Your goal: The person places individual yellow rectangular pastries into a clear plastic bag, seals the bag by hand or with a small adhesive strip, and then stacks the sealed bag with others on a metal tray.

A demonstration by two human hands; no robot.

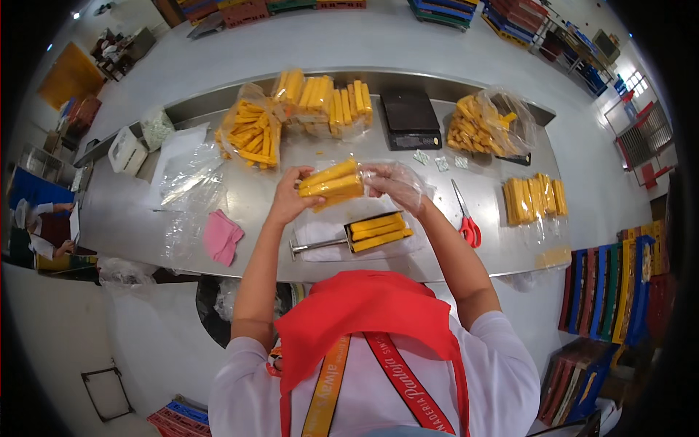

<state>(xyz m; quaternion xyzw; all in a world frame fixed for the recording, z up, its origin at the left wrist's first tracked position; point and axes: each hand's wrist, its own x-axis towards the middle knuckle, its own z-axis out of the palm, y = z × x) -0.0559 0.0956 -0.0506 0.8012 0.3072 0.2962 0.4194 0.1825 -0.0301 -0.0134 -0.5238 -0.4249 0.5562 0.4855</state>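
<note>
My bare left hand grips a clear plastic bag of yellow sticks, thumb below and fingers around its left end. At the bag's right end, my right hand, in a clear plastic glove, has its curled fingers on the film. The bag is held above the steel table. Just below it, a metal loading scoop with a long handle lies on a white cloth. Several yellow sticks rest side by side in the scoop.
Behind my hands are an open bag of sticks, packed bundles, a black digital scale and a bag of short pieces. Red-handled scissors, small sachets and more bundles lie rightward; a pink cloth, leftward.
</note>
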